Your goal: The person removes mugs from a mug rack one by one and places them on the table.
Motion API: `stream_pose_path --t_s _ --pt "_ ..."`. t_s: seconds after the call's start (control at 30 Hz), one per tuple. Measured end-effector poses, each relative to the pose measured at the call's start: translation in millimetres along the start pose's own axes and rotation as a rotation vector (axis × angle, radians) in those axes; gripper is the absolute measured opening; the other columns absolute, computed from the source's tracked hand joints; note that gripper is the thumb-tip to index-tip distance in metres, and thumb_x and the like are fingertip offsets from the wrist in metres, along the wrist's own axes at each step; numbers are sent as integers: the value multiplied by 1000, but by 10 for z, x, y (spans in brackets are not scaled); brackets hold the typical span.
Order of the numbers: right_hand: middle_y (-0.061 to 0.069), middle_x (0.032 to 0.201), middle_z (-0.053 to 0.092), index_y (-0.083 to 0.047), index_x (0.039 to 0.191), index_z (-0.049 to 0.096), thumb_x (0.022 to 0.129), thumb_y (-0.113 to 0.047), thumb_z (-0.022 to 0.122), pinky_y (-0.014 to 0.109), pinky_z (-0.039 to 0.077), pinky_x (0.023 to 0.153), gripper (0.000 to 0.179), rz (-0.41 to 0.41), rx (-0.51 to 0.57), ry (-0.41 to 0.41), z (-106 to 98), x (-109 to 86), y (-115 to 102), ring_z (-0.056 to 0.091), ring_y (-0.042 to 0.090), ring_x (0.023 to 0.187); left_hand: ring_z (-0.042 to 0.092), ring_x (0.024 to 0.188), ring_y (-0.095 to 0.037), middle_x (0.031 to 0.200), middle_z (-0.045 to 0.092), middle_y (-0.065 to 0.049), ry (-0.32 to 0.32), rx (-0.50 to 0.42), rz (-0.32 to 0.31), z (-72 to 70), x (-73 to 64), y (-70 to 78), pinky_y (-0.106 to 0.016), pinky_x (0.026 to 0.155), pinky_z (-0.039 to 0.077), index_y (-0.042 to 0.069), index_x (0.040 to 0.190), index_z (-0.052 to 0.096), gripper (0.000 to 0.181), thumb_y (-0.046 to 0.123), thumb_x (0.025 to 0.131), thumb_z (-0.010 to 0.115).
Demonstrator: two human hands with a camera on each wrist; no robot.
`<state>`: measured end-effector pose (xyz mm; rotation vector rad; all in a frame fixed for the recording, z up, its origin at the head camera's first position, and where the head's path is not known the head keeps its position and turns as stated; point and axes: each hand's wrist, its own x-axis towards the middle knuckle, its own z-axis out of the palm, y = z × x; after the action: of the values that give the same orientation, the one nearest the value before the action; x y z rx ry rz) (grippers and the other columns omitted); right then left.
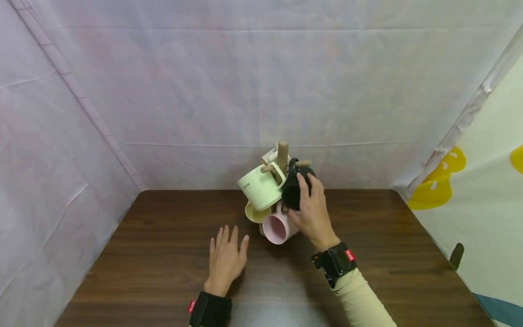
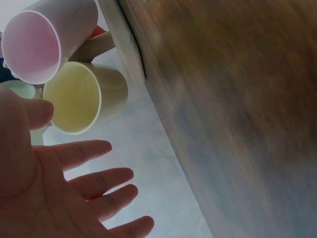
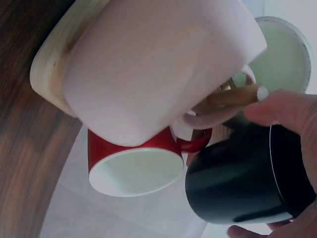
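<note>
The left hand (image 1: 227,261) is released, fingers spread, over the counter (image 1: 155,272). Farther out, the pink mug (image 1: 275,230) is just left of the right hand (image 1: 313,218), which grasps the black mug (image 1: 292,192). Beyond the left hand is the yellow mug (image 1: 256,214), the green mug (image 1: 259,188) above it.

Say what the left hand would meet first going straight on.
Probably the yellow mug, with the thumb side of the left hand; depth is unclear, so it might pass beside.

Six mugs (image 1: 257,188), one rack (image 1: 283,153), two hands (image 1: 226,262), one table (image 1: 163,254).
</note>
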<state>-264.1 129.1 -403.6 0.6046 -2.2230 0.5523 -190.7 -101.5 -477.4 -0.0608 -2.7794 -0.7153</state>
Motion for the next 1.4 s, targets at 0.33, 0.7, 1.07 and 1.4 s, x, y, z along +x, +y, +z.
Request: stream_pose_path --t_s 0.33,0.7,1.07,1.4 --pt "34 135 35 7 134 36 56 -8 77 56 41 98 90 7 1 55 29 9 -30 31 44 126 29 134 -43 142 41 -31 9 1 3 8 8 -21 -65 106 24 -1 135 49 58 43 99 40" --pt "35 133 39 8 131 38 58 -12 81 56 42 97 87 41 63 100 0 37 -27 36 42 125 36 130 -43 139 46 -29 -12 -9 -5 -14 30 -13 -64 105 28 -2 134 49 59 44 99 39" --pt "35 129 43 10 130 40 58 -13 79 57 42 96 85 67 116 128 -55 78 -40 41 43 119 45 122 -44 131 53 -31 22 -3 22 -23 41 -27 -60 100 37 -5 127 55 56 41 96 47" --pt "33 127 45 12 130 39 58 -15 82 56 44 96 88 87 119 138 -205 126 -76 44 40 116 56 108 -41 119 62 -29 56 52 66 -67 26 -44 -55 87 49 -6 115 63 47 32 88 64"
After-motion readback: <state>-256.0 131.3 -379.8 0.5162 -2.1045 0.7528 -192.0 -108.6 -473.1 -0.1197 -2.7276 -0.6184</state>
